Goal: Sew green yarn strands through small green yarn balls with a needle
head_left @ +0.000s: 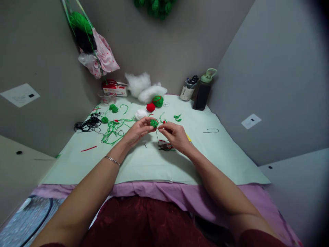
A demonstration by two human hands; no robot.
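Note:
My left hand (141, 130) is closed on a small green crocheted piece (154, 124) above the middle of the table. Close against its right side, my right hand (175, 134) has thumb and forefinger pinched together; whatever lies between those fingertips is too small to make out. A dark strand (157, 136) hangs from the green piece toward the table. Beneath my right hand lies a dark and red item (165, 145), partly hidden. A small red and green piece (164, 121) shows just behind the right fingertips.
White stuffing (140, 85), red yarn (150, 107), green yarn (157, 101) and white yarn (141, 114) sit toward the back. Loose green strands (110, 137) and black cord (87, 124) lie left. A bottle (202, 94) and pen jar (187, 92) stand back right.

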